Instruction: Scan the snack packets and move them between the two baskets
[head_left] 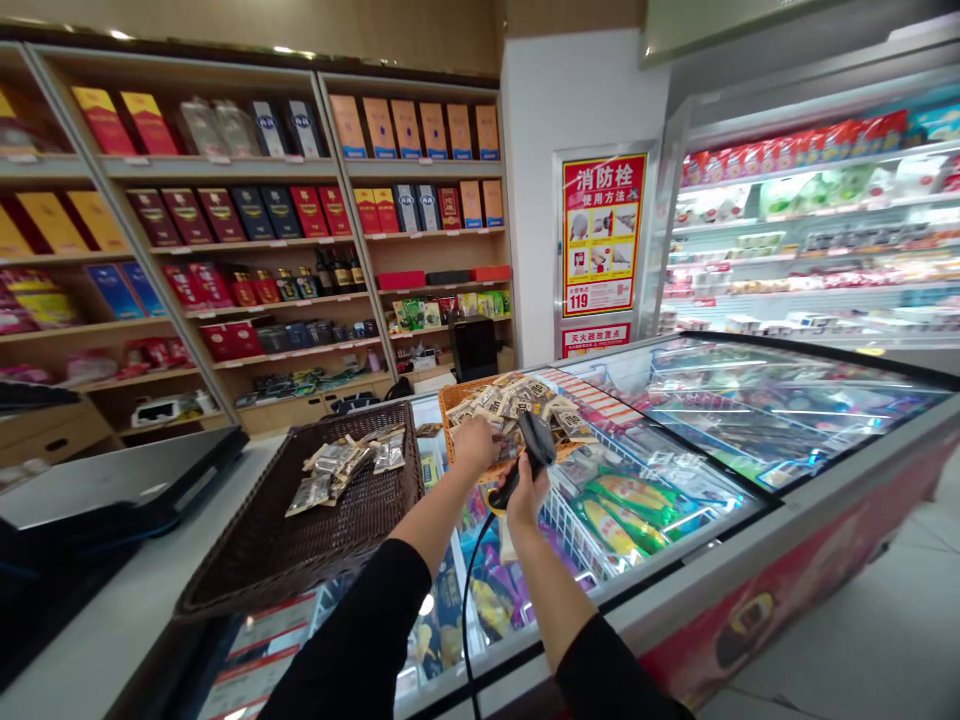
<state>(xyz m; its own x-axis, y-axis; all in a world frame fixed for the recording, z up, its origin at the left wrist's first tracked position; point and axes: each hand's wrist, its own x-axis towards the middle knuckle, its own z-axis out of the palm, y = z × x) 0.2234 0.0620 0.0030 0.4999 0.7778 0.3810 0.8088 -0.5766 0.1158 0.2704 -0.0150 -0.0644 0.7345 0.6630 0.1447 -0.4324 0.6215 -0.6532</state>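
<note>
My right hand is wrapped around the handle of a black barcode scanner, whose cable runs down toward me. Its head is over the orange wicker basket, which is heaped with small beige and dark packets. Over the near side of that basket, my left hand reaches among the packets with its fingers drawn together. What they pinch is hidden. To the left, a dark brown wicker tray holds more small packets, some silvery.
Both baskets rest on a glass-topped chest freezer with bagged food inside. At left are a counter and a dark flat device. Shelves of boxed goods line the back; a lit refrigerated display stands at right.
</note>
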